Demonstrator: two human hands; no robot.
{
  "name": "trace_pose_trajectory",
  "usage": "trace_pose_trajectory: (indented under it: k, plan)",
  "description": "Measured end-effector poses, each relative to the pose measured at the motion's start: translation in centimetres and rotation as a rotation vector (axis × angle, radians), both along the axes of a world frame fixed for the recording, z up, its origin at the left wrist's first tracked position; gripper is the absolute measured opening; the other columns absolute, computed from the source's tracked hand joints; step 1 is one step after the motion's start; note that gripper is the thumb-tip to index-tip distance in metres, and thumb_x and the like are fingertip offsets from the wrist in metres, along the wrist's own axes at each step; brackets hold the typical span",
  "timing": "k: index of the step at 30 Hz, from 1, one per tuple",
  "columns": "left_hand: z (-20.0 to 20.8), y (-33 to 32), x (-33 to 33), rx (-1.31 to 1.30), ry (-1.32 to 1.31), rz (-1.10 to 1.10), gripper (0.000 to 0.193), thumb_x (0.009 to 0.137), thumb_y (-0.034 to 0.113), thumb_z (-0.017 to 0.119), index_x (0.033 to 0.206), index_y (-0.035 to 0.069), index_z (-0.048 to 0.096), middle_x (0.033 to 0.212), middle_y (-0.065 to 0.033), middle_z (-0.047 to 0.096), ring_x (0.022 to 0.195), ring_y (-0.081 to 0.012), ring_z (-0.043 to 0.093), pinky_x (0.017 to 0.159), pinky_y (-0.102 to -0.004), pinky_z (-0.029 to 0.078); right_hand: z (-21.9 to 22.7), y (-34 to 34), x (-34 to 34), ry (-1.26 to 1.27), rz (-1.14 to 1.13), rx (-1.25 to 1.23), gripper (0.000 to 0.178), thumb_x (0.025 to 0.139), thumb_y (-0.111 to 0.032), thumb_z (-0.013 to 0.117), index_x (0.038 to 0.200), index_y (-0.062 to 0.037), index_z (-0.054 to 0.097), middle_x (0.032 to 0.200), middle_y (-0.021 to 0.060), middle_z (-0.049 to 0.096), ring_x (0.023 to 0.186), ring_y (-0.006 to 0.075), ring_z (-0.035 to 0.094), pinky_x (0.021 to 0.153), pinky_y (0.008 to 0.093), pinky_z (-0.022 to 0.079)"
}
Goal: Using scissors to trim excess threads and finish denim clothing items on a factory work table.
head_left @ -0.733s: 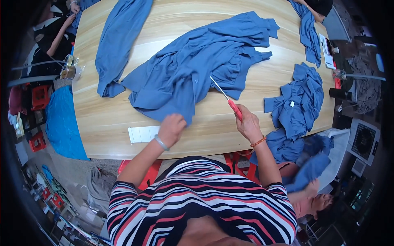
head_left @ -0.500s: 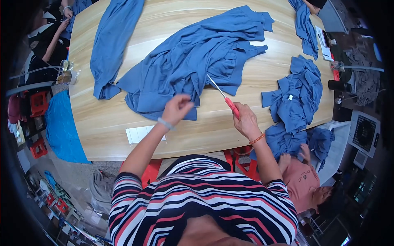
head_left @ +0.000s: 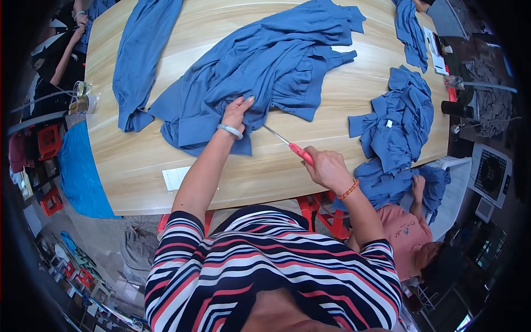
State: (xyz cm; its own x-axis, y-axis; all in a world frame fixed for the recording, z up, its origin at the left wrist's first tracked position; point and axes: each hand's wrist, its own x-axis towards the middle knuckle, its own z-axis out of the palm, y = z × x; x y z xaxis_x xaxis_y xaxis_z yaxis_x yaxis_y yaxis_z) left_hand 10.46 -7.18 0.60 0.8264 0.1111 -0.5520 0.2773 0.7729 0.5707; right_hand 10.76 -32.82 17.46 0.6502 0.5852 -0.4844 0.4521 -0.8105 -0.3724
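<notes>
A blue long-sleeved shirt [head_left: 221, 83] lies crumpled across the middle of the table. My left hand [head_left: 235, 113], with a pale bangle on its wrist, is closed on a fold of cloth at the shirt's near side. My right hand [head_left: 329, 169], wearing an orange bead bracelet, grips a tool with a red handle [head_left: 301, 154] and a long thin metal shaft, like a screwdriver. The shaft points up and left, and its tip is close to the shirt's near edge. Whether the tip touches the cloth I cannot tell.
More blue garments lie on the wooden table [head_left: 276, 177]: a sleeve-like piece [head_left: 141, 61] at left and a heap [head_left: 401, 119] at right. A white paper [head_left: 176, 179] lies near the front edge. A person in pink [head_left: 401, 227] sits at right; another works far left.
My left hand has moved up onto the shirt and closed on its cloth. The red-handled tool has drawn back from the shirt, down and left. The view has shifted slightly.
</notes>
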Motion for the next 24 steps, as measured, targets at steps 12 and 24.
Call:
trace_pose_trajectory:
  k: [12, 24]
  plan:
    - [1.3, -2.5, -2.7, 0.040, 0.036, 0.137, 0.024, 0.089, 0.021, 0.065, 0.109, 0.009, 0.063, 0.100, -0.0007, 0.064, 0.090, -0.0125, 0.058, 0.083, -0.0280, 0.044, 1.3, 0.4, 0.3, 0.122, 0.003, 0.152, 0.022, 0.086, -0.020, 0.059, 0.105, -0.0082, 0.058, 0.077, 0.0172, 0.064, 0.073, 0.0367, 0.063, 0.065, 0.0454, 0.049]
    - [4.2, 1.9, -6.8, 1.826, 0.003, 0.141, 0.047, 0.074, 0.011, 0.072, 0.119, 0.008, 0.057, 0.112, -0.0130, 0.058, 0.105, -0.0296, 0.054, 0.090, -0.0417, 0.039, 0.9, 0.3, 1.8, 0.006, -0.048, 0.253, 0.025, 0.086, -0.014, 0.060, 0.110, -0.0073, 0.057, 0.084, 0.0183, 0.063, 0.079, 0.0366, 0.062, 0.069, 0.0418, 0.049]
